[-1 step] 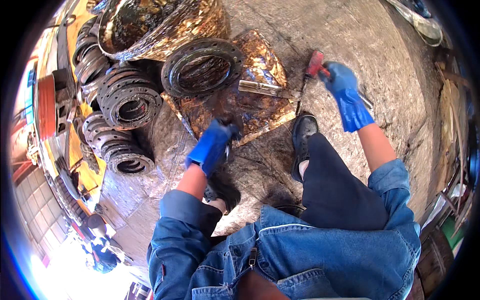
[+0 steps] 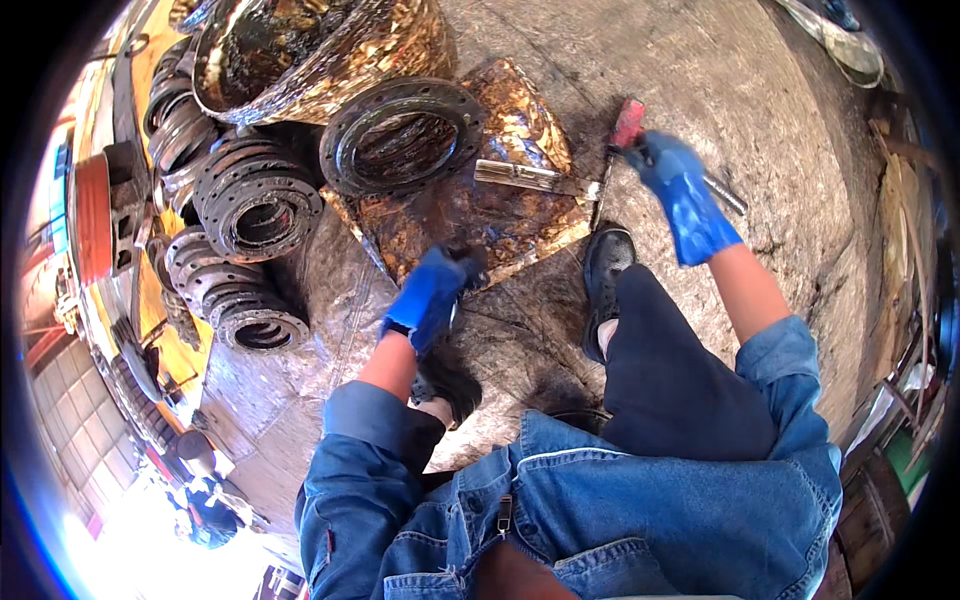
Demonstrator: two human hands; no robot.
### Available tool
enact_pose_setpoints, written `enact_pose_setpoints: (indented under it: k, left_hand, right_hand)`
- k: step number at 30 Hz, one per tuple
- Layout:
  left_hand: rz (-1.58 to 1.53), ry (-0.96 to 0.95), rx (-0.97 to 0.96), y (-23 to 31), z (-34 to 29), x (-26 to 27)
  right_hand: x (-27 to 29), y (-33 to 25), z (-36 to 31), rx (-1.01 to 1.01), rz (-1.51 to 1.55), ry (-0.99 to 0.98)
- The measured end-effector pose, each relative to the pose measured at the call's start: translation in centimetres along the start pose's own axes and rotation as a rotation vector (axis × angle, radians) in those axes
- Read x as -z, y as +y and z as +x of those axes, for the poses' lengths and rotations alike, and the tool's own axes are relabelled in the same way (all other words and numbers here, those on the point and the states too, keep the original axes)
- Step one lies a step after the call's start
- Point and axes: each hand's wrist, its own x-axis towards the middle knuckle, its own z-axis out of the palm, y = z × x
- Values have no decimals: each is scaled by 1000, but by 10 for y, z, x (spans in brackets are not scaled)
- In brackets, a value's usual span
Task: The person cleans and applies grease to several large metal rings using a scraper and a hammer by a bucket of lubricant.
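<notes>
Grimy concrete floor (image 2: pixel 720 90) spreads under everything, stained dark near the person's feet. How the red-handled tool (image 2: pixel 628 123) ends is hard to make out: its thin shaft runs down toward the black shoe (image 2: pixel 605 262), and the glove covers part of the grip. The right hand (image 2: pixel 680 195), in a blue glove, is clenched around that handle at the far right. Just left of it a wide paintbrush (image 2: pixel 530 177) lies on a flattened, oil-soaked sheet (image 2: pixel 480 215), untouched. The left hand (image 2: pixel 432 292), also blue-gloved, presses on the sheet's near edge; whether its fingers grasp anything I cannot tell. A large steel flange ring (image 2: pixel 400 135) rests on the sheet's far left corner. Stacks of dark flanges (image 2: pixel 255 205) stand further left, with a foil-wrapped drum (image 2: pixel 320 50) behind, cut off by the rim.
</notes>
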Motion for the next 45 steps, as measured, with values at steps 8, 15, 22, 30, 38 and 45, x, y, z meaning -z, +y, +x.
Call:
enact_pose_setpoints:
  k: [8,15,22,30,38,45]
  left_hand:
    - [773,117,97,-41,15,9]
    - [672,318,-461,118,5,56]
    - [1001,612,-361,235,19,47]
    - [863,489,-157,228,11,46]
    - [534,546,-388,147,-3,51]
    - [-77,649,-425,94,-50,22]
  right_hand:
    - [-70,-16,6,-268,627,-176]
    - [-118,-7,14,-371,524,-168]
    - [-18,-46,4,17,269,50]
    - [-34,-41,17,517,192,493]
    - [-52,-30,9,514,422,317]
    - [-50,-41,17,604,19,-119]
